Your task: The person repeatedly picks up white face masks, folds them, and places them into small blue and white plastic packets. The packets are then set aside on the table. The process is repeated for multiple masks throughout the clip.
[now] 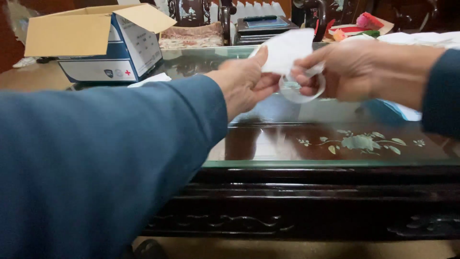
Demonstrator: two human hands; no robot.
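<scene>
While both arms reach out over the dark wooden tabletop (pixel 306 144), the hands meet at a white folded piece of thin material, apparently a face mask (pixel 286 48), held up in the air above the glass-covered surface. The left hand (pixel 247 84) comes in from a wide blue sleeve (pixel 105 163) that fills the lower left of the view; its thumb points up along the left edge of the white piece and its fingers are curled closed on the lower corner. The right hand (pixel 345 72), blurred by motion, comes in from the right with a darker blue cuff (pixel 441 91); its fingers are pinched shut on the right side of the same white piece. A thin white loop (pixel 302 91) hangs down from the piece between the two hands, just below the fingertips. The hands are close together, nearly touching, with only the white piece and its loop between them.

Under the glass, the tabletop shows a pale inlaid flower and leaf pattern (pixel 359 142) near the front edge. At the far left stands an open cardboard box (pixel 96 43) with white and blue sides and its brown flaps raised, well apart from the hands. Behind the hands lies a stack of dark flat things (pixel 262 29), and farther right a cluster of red and pink items (pixel 364 24). A white and light blue sheet (pixel 402 111) lies on the tabletop beneath the right wrist.
</scene>
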